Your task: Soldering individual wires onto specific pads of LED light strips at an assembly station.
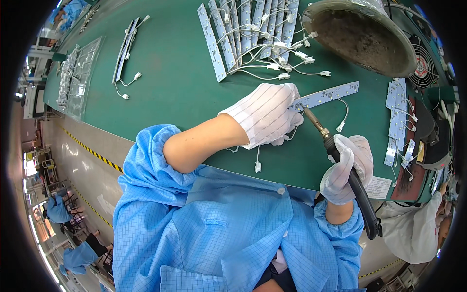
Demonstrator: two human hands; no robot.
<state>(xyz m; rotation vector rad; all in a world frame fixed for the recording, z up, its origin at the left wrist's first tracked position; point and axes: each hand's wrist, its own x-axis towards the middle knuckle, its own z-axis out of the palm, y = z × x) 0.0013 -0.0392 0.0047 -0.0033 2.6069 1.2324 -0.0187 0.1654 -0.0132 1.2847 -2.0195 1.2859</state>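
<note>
My left hand [267, 114], in a white striped glove, grips one end of a pale LED strip board [335, 93] above the green mat. Thin white wires with small white connectors hang from the board; one connector [258, 167] dangles below my left hand. In my gloved right hand [349, 168] is a soldering iron [366, 207] with a black handle, its fingers wrapped round the grip. The iron's metal tip points up and left and meets the board, or nearly so, beside my left fingertips. Those fingertips partly hide the near end of the board.
Several wired LED boards [211, 44] lie in a row at the back. A wide metal fume hood [360, 39] overhangs the back right, near a fan [422, 61]. More boards [396, 121] lie at right. At left are two boards [125, 51] and a clear tray [87, 78].
</note>
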